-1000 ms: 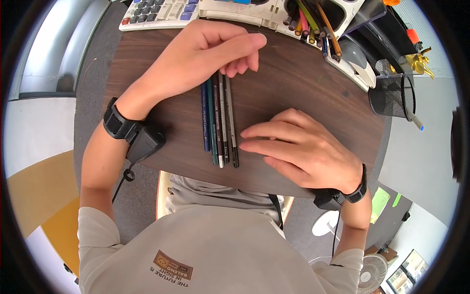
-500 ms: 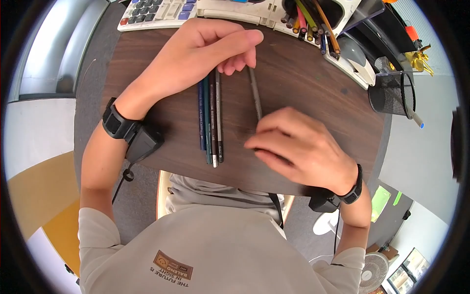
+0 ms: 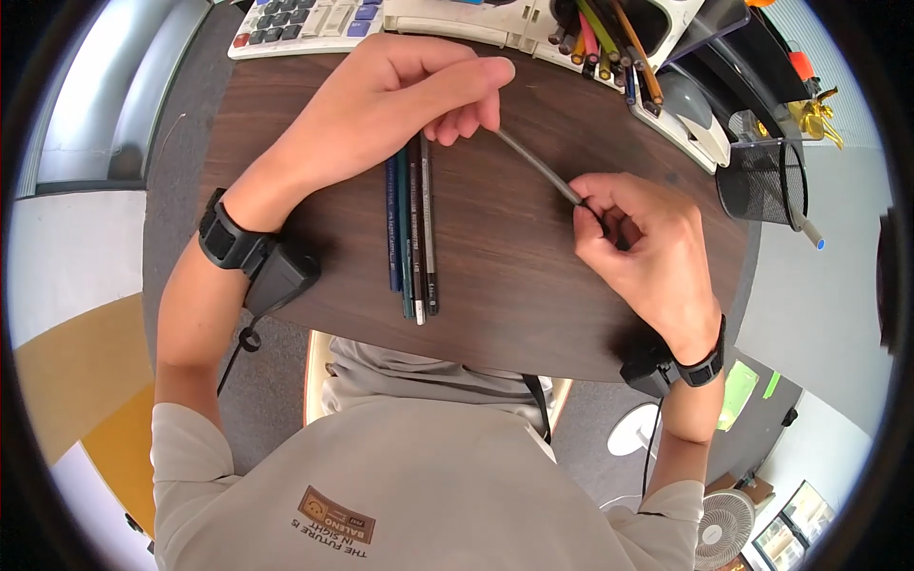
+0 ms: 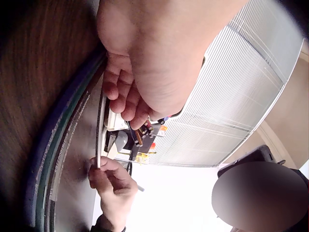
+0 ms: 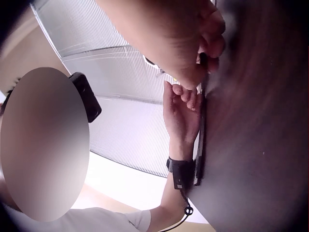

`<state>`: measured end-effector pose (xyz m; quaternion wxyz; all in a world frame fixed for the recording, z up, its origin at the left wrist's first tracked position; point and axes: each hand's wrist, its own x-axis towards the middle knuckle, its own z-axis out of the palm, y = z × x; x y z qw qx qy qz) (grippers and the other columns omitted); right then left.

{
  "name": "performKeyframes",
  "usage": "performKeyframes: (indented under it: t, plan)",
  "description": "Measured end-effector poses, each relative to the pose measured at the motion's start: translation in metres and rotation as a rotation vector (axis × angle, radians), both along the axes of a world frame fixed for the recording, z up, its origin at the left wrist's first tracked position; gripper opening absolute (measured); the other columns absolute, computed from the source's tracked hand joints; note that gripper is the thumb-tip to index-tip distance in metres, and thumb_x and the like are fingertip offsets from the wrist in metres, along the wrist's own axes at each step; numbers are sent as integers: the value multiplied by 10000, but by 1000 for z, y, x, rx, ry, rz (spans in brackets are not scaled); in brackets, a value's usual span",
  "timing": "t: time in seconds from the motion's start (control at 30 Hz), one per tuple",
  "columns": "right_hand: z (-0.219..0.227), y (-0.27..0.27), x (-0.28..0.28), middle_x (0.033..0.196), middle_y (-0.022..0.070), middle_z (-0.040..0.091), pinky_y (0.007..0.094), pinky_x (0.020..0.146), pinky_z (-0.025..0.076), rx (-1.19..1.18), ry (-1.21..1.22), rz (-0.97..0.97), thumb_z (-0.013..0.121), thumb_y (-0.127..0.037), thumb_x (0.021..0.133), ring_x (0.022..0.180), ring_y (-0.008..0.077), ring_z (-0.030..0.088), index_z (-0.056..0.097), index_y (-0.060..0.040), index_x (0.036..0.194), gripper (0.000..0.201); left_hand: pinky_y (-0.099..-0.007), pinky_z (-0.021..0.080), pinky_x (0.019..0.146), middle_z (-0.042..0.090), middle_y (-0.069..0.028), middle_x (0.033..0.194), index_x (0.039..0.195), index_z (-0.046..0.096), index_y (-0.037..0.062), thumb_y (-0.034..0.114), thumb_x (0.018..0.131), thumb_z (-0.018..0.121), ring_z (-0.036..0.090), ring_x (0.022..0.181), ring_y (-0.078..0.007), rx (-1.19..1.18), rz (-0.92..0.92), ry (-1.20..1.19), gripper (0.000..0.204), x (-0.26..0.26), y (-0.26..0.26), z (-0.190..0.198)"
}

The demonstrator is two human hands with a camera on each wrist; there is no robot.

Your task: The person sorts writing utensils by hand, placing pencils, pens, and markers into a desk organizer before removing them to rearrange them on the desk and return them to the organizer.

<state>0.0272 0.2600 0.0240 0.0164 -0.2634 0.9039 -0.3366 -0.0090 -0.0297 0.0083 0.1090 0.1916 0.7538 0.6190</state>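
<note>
Nearest: your pale shirt (image 3: pixel 428 466), small brown patch on front, then your grey trousers (image 3: pixel 400 376) at the edge of the dark wood table (image 3: pixel 519 314). Black straps on both your wrists.

Your right hand (image 3: pixel 652 247) is over the table on your right side, thumb and fingers pinching 1 grey pencil (image 3: pixel 538 166) by its near, dark end. Pencil slants away and leftward; its other end meets the fingertips of your left hand (image 3: pixel 395 119), can't tell if touching.

To the left of it, 4 pencils lie side by side, pointing away from you: blue pencil (image 3: pixel 393 238), teal pencil (image 3: pixel 405 243), dark brown pencil (image 3: pixel 416 238) with white end, second grey pencil (image 3: pixel 428 228) with black end. Their far ends go out of sight under your left hand. That hand has its fingers loosely bent, palm side down, nothing seen pinched in them.

Farther off: mesh cup (image 3: pixel 766 186) on the right with 1 pen (image 3: pixel 807 230) sticking out, white holder (image 3: pixel 684 21) with coloured pencils (image 3: pixel 609 48), white keypad (image 3: pixel 319 27) at far left, gold ornament (image 3: pixel 817 121) behind the cup.
</note>
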Motion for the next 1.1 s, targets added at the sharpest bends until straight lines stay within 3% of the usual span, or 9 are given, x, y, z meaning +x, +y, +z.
performKeyframes:
  t: [0.1,0.23,0.37,0.53,0.63,0.7,0.8,0.93,1.1]
  plan:
    - [4,1,-2,819,57,736,276,589,516,-67,38,-1,765,-32,940,639,136,666,797,-39,1143,206,-258,491,692,685,-7,816,895,746,10,330,1169,563,605,726,-82,-1,22,10,460,1,1,-1]
    - [16,8,0,840,79,767,264,613,536,-416,-100,45,669,-33,1017,688,132,703,773,36,1197,219,-258,492,691,686,-9,817,898,749,11,328,1169,563,605,726,-82,1,9,22,456,0,1,-2]
    - [12,23,-6,774,129,769,305,623,585,-735,-113,332,519,-277,1143,689,216,754,731,91,1156,425,-256,495,691,689,-11,816,900,753,14,317,1169,565,607,727,-80,-4,-10,38,446,-1,0,-2]
    - [7,36,-6,776,139,781,324,567,598,-779,44,533,503,-453,1165,644,253,766,700,-9,1013,509,-251,498,691,688,-10,807,892,755,16,313,1169,565,610,726,-78,10,0,36,449,0,1,-2]
    - [6,36,-7,746,143,748,327,536,594,-854,165,500,463,-449,1177,606,239,730,641,-40,1129,449,-251,500,690,685,-9,799,886,756,17,316,1168,566,610,723,-79,8,0,44,453,0,2,-1]
    - [-1,39,-6,762,152,728,319,540,568,-904,198,368,457,-397,1182,603,219,691,618,-9,1196,420,-251,500,688,684,-8,794,883,756,18,318,1168,567,610,721,-79,6,4,49,455,0,2,-2]
    - [0,34,-9,811,166,696,293,561,514,-834,171,162,462,-277,1187,634,176,629,600,70,1310,394,-252,500,688,682,-7,791,882,755,20,322,1168,567,610,719,-80,-1,-8,58,457,-1,1,-2]
    - [-1,29,-16,845,137,696,271,585,498,-726,124,41,510,-171,1166,645,135,615,639,85,1336,333,-249,499,688,681,-5,791,880,755,22,330,1168,566,609,718,-79,2,-2,58,462,0,1,-2]
    - [2,15,-20,1084,158,715,245,605,509,-601,44,-14,565,-124,1133,748,118,622,409,47,1618,538,-247,497,684,679,-3,790,881,756,23,334,1167,568,606,716,-75,19,-20,61,463,-1,1,-2]
